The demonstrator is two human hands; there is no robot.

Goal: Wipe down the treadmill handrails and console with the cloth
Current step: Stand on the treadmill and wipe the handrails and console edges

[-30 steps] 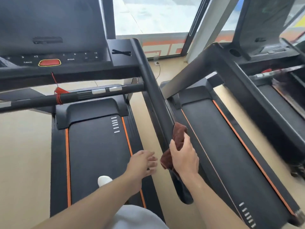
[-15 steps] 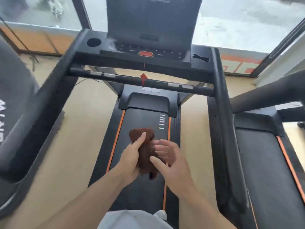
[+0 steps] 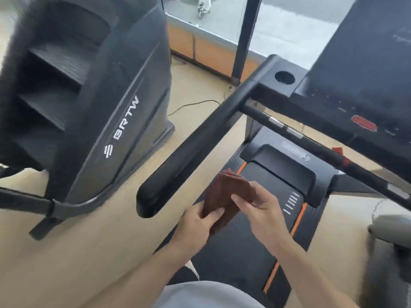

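Observation:
A brown cloth (image 3: 219, 194) is held between both hands above the treadmill belt (image 3: 240, 241). My left hand (image 3: 198, 225) pinches its lower edge with the thumb on top. My right hand (image 3: 260, 207) grips its right side. The black left handrail (image 3: 200, 138) runs diagonally just left of the cloth, its rounded end close to my left hand. The console (image 3: 355, 85) with a red stop button (image 3: 363, 122) sits at the upper right, above a crossbar (image 3: 300, 141).
A large dark stair-climber machine (image 3: 89, 96) stands on the left, with its base frame on the beige floor (image 3: 77, 252). A black cable (image 3: 191, 106) lies on the floor near the window. A cup holder (image 3: 284, 77) sits beside the console.
The view has swung left from the right handrail to the left one. The cloth left the right handrail and came in front of me, now held by both hands.

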